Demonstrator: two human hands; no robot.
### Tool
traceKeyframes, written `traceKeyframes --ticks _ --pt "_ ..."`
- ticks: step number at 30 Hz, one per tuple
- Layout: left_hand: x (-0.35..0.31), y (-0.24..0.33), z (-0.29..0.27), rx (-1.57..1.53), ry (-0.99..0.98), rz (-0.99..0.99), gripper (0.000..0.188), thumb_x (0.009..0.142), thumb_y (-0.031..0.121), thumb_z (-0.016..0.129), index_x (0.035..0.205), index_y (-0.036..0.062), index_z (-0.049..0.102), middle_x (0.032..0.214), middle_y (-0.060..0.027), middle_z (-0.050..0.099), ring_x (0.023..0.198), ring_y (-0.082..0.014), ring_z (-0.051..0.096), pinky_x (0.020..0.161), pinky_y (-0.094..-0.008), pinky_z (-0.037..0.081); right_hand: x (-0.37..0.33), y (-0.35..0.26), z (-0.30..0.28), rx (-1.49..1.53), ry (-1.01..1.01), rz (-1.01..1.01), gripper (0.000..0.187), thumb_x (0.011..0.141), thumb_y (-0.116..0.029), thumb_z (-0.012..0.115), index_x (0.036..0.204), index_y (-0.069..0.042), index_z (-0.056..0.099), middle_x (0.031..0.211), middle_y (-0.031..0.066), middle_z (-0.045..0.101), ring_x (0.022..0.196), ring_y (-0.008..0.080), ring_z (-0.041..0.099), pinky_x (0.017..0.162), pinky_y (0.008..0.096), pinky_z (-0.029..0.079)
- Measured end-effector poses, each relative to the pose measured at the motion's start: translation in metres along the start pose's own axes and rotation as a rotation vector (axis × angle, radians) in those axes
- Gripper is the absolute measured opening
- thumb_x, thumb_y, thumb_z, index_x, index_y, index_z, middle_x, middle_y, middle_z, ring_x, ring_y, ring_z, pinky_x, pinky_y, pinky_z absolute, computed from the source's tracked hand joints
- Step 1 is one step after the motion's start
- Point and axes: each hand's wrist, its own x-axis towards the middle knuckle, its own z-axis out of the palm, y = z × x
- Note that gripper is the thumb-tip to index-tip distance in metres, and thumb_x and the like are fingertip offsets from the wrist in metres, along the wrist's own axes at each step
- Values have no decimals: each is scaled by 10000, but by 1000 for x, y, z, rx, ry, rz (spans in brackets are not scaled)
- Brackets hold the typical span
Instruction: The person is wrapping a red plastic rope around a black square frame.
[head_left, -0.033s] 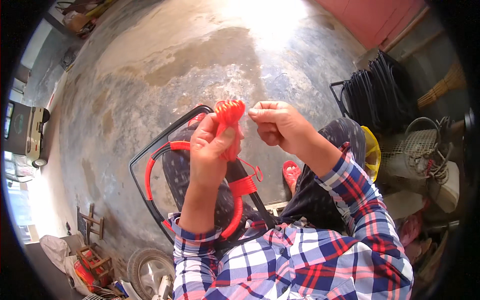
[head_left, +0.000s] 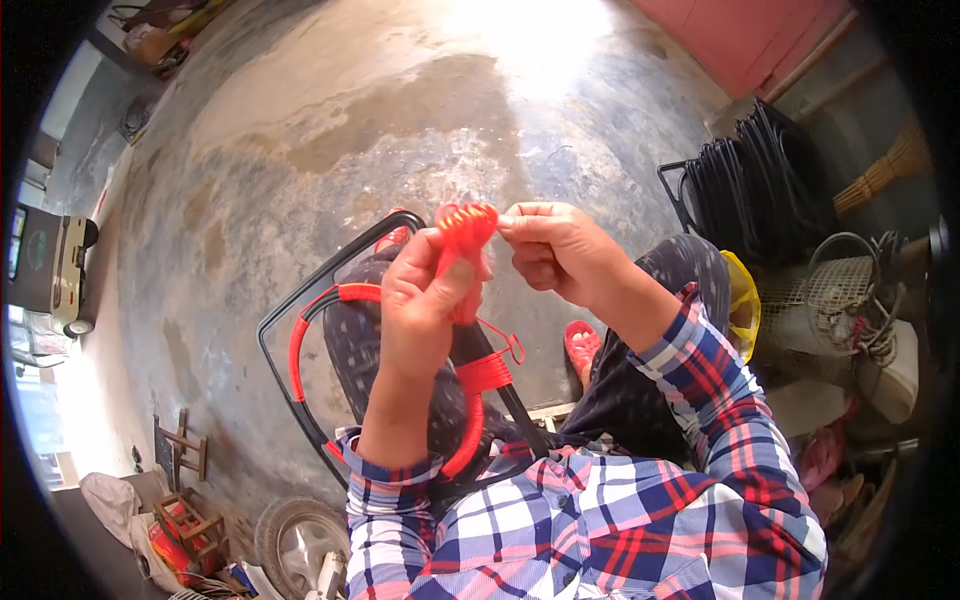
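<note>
A looped bundle of shiny red cord (head_left: 466,232) is gripped upright in my left hand (head_left: 418,295), between thumb and fingers. At the bundle's right edge, my right hand (head_left: 560,248) pinches with thumb and forefinger, its other fingers curled; the bit of cord between the tips is barely visible. Below my hands, a black metal frame (head_left: 404,219) leans across my lap. Red cord is wound tightly round parts of its curved ring (head_left: 297,360), and a broad red wrapping (head_left: 484,374) covers a joint on its bar. A small loose loop (head_left: 516,349) sticks out there.
Several black metal frames (head_left: 765,165) stand stacked at the right, near a straw broom (head_left: 880,180) and a wire-caged fan (head_left: 840,290). A yellow bag (head_left: 741,305) hangs beside my right knee. At lower left are a wheel (head_left: 300,540) and a small wooden stool (head_left: 190,530).
The cord bundle has tilted slightly to the right, so its top now meets my right fingertips. My right hand has barely moved.
</note>
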Motion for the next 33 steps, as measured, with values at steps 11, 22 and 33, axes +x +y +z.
traceKeyframes --ticks 11,22,33 --pt "0 -6 28 1259 -163 397 135 793 2 650 917 -17 602 869 -208 630 793 -408 628 666 -431 506 -13 -14 8 -864 193 -572 153 835 -129 719 750 -52 618 652 42 628 527 155 590 481 283 440" --pt "13 -8 -2 105 89 -80 270 941 172 645 1136 -13 625 838 -13 637 636 -49 551 534 -221 431 -32 -9 26 -1384 83 -758 87 815 -96 682 836 -63 604 676 136 651 596 269 657 561 374 513" --pt "6 -7 -14 -215 64 -1 412 847 249 643 1128 -49 599 776 -66 624 552 -115 527 495 -231 387 -12 -12 15 -214 -38 -24 191 907 -183 693 796 -82 575 562 -64 421 467 42 380 424 219 263"
